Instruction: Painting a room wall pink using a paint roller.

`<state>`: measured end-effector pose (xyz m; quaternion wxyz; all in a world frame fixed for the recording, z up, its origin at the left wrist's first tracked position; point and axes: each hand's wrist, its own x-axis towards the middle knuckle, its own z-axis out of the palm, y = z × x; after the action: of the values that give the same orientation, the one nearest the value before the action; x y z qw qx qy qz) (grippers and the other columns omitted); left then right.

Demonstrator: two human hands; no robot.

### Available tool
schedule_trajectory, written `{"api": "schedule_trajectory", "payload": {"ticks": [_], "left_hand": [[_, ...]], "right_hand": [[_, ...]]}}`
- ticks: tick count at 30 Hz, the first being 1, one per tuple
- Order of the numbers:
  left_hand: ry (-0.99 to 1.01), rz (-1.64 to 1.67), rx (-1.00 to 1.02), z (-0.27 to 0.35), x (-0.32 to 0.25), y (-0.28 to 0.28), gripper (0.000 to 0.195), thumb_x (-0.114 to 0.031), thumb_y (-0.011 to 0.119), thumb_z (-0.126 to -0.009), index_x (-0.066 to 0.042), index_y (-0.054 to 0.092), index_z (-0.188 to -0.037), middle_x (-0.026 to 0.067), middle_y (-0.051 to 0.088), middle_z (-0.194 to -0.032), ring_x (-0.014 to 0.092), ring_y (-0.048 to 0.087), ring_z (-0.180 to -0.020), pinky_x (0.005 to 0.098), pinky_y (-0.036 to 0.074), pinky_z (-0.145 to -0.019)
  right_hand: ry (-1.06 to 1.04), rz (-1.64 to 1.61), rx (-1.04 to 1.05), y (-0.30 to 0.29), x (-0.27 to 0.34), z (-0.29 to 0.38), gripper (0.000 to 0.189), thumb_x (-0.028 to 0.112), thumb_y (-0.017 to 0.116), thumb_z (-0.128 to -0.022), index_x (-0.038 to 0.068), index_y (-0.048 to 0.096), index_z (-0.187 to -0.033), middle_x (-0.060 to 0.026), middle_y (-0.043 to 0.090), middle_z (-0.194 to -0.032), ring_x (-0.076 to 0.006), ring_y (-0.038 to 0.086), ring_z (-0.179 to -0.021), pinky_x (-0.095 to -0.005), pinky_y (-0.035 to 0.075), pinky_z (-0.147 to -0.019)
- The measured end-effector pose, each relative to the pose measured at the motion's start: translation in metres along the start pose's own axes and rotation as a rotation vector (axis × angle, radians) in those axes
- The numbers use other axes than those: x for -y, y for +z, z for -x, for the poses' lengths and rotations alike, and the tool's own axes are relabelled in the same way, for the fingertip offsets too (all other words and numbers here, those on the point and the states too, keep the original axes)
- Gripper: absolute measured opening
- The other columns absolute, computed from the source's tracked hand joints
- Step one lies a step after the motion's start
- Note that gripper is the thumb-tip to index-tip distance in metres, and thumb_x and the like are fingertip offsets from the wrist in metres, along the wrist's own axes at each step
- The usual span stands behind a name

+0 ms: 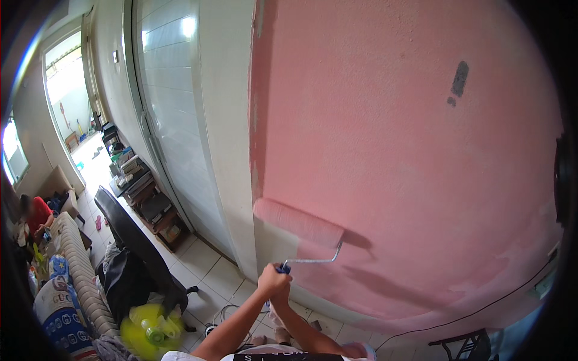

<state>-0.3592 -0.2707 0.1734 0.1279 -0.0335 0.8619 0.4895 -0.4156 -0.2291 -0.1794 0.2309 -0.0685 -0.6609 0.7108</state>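
A paint roller with a pink-coated sleeve and a bent metal frame rests against or very close to the pink-painted wall, beside its left corner. My left hand is closed around the top of the roller's dark blue handle. Just below and partly behind it, my right hand also grips the handle. Pale unpainted wall shows under the left part of the roller. Two grey patches mark the upper right of the wall. Most of the handle is hidden by the hands.
A black office chair, a yellow fan and a mattress stand at left. Behind them a person in red sits. Shelves line the far wall by a sliding door. A black cable hangs along the wall's lower right.
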Motion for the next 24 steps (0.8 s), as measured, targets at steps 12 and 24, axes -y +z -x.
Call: {"api": "schedule_trajectory", "payload": {"ticks": [12, 24], "left_hand": [[-0.069, 0.009, -0.004, 0.002, 0.035, 0.007, 0.048, -0.026, 0.068, -0.058, -0.003, 0.065, -0.099, 0.0211, 0.065, -0.091, 0.036, 0.062, -0.09, 0.0394, 0.048, -0.082], [0.024, -0.014, 0.03, -0.006, -0.005, -0.028, 0.041, -0.026, 0.067, -0.057, -0.003, 0.066, -0.091, 0.0219, 0.065, -0.085, 0.037, 0.063, -0.085, 0.0404, 0.049, -0.078]], "right_hand": [[0.388, -0.708, -0.075, 0.004, 0.156, 0.045, 0.027, 0.02, 0.041, -0.092, 0.003, 0.047, -0.112, -0.0063, 0.055, -0.102, -0.0189, 0.058, -0.095, -0.0323, 0.048, -0.078], [0.219, -0.279, 0.028, 0.026, 0.254, 0.016, 0.021, 0.017, 0.04, -0.092, 0.003, 0.05, -0.103, -0.0064, 0.057, -0.098, -0.0188, 0.059, -0.091, -0.0324, 0.048, -0.075]]}}
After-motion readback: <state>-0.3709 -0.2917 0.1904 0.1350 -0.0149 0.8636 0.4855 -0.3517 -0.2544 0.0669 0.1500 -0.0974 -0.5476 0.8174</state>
